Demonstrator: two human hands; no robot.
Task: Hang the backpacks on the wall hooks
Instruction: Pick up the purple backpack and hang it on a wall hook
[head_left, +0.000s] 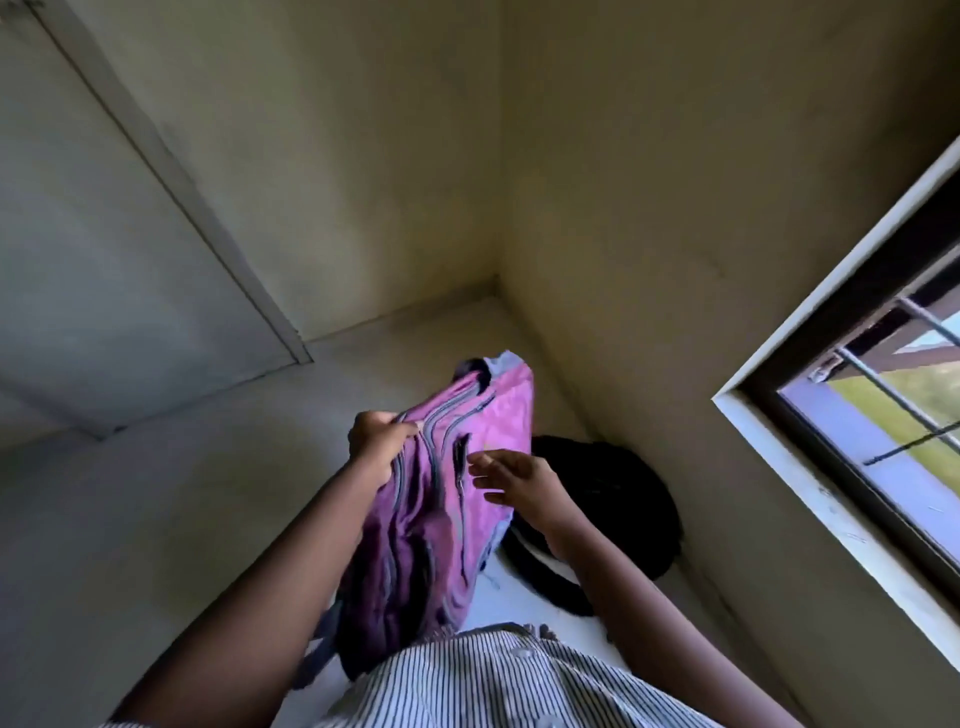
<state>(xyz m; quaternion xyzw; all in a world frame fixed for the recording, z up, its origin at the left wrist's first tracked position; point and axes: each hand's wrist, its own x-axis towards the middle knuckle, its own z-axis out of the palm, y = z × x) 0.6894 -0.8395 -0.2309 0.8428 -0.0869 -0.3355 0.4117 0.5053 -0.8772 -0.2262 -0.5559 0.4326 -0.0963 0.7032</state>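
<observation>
A pink and purple backpack with grey zips hangs in front of my striped shirt, lifted off the floor. My left hand is closed on its upper left edge. Just beside the bag's right side, my right hand hovers with its fingers spread and nothing in it. A black backpack lies on the floor in the corner, below and right of the pink one, partly hidden by my right arm. No wall hooks are in view.
A closed door is on the left wall. The room corner lies straight ahead. A window with a white frame and metal bars is on the right wall. Pale floor spreads out to the left.
</observation>
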